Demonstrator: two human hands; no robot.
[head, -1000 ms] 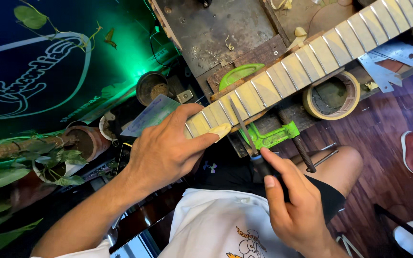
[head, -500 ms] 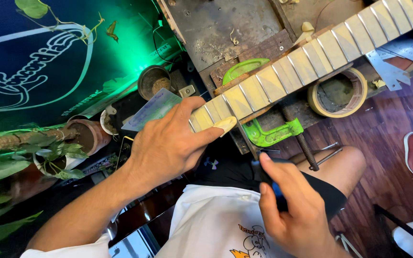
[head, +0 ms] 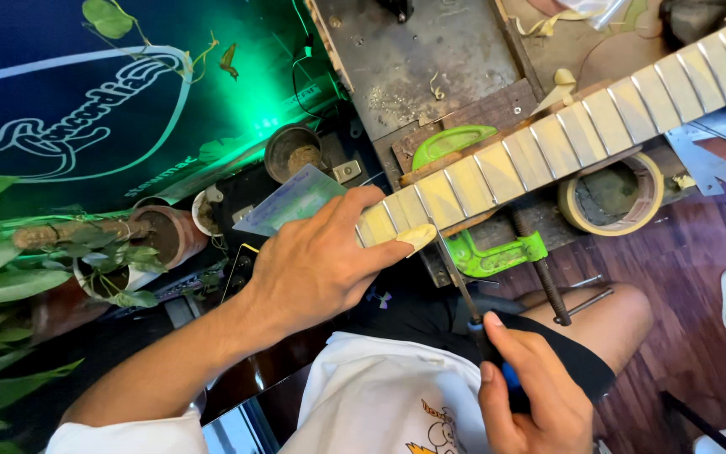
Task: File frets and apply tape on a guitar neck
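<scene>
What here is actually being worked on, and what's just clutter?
In use: guitar neck; thin file; left hand steadying; right hand gripping the file; green clamp.
Lying about: tape roll; potted plant; small round tin.

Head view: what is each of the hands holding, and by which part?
Right hand grips a thin metal file by its blue handle. Left hand clasps the near end of the taped, fretted wooden guitar neck.

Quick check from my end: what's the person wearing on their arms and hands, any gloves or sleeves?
No gloves: left hand and right hand are bare, with no rings or watch showing. A short white sleeve ends the left arm; the right arm's sleeve is out of view.
</scene>
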